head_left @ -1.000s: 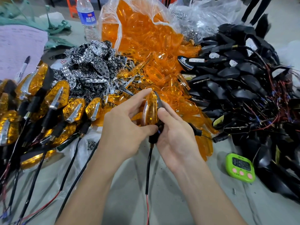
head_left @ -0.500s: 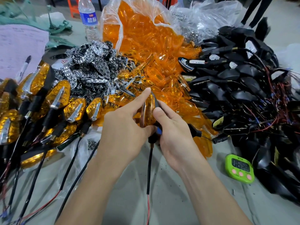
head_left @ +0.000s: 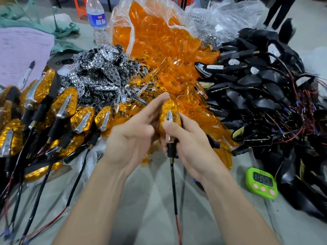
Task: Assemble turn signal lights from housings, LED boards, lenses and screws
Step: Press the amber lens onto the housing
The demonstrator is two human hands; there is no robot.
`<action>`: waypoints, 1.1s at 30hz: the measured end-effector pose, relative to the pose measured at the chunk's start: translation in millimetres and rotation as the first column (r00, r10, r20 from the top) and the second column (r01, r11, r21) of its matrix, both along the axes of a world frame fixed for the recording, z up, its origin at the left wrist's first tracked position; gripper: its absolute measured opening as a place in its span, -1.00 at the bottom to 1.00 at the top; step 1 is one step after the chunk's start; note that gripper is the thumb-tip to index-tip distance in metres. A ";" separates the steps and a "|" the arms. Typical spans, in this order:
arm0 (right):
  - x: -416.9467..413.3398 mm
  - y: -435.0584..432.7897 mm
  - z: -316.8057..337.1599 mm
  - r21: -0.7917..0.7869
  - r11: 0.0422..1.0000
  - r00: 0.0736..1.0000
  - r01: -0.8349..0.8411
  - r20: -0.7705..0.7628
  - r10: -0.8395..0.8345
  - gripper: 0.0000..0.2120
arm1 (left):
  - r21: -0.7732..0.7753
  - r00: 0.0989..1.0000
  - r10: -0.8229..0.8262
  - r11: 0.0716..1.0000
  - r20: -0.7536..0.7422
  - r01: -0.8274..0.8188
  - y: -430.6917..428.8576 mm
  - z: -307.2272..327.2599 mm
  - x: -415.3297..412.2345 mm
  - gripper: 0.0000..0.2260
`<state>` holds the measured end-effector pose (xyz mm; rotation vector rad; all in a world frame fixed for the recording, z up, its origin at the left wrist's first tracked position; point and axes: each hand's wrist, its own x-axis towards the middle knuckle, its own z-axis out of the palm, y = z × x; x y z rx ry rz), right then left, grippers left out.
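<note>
Left hand fingers blurry, wire of the light running off the bottom, bottle top cut off, timer numbers fuzzy, paper writing too tiny

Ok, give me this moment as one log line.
right hand: grips turn signal light, wire hanging down | left hand: open beside it | finished lights: piled at left

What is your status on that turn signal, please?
Right hand grips turn signal, thumb on lens. Left hand beside it, fingers relaxed. Nothing in the way.
</note>
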<state>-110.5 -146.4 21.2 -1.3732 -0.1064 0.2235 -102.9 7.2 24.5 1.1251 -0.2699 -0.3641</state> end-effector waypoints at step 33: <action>-31.2 2.6 12.6 -0.391 0.907 0.958 0.155 0.283 -0.042 -0.77 | -0.021 0.799 0.560 0.822 0.220 -0.570 -30.4 -14.8 1.6 -0.65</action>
